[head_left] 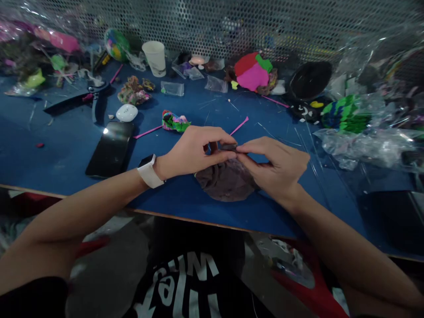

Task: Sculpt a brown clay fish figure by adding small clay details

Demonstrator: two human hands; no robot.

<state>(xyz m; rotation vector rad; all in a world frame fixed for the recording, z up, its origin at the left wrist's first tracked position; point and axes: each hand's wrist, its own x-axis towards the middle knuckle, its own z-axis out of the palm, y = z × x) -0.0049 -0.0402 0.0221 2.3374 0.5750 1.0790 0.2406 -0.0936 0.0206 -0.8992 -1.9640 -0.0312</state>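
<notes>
A small piece of dark brown modelling clay (228,146) is pinched between my two hands. My left hand (198,149), with a white-strapped watch (150,171) at the wrist, grips it between thumb and fingers. From the other side, the thumb and index fingertip of my right hand (274,163) close on its right end. Just below the fingers a larger rounded mass of brown clay (228,181) lies on the blue table; its upper edge is partly hidden by my hands. Behind them a pink strip (239,125) lies on the table.
Left of my hands are a black phone (111,149), a white earbud case (126,113) and scissors (94,90). Colourful clay pieces (175,121), a paper cup (155,58) and a black bowl (310,79) are farther back. Clear plastic wrap (371,143) lies right; a mesh panel (212,26) borders the back.
</notes>
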